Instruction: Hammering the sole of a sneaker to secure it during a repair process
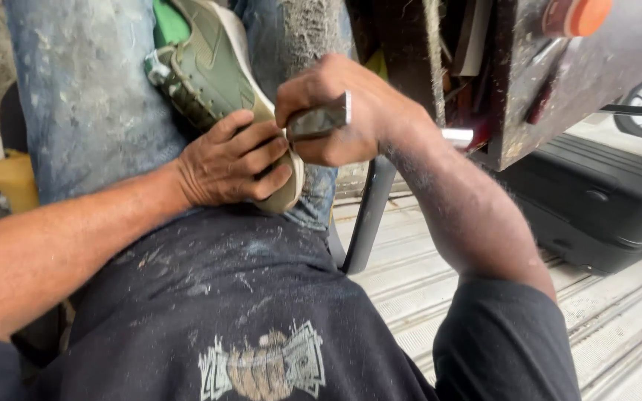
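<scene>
I see the green shoe (pixel 213 82) lying sole-out across my lap on dusty jeans (pixel 91 111). My left hand (pixel 228 163) lies flat over its toe end, fingers spread and pressing it down. My right hand (pixel 339 111) is fisted tight round a flat metal blade (pixel 319 119) set at the sole's edge. The shoe looks light, soft on top, stiffer at the sole; the toe seems the firmest hold. A black case (pixel 596 200) sits on ribbed flooring (pixel 618 334).
</scene>
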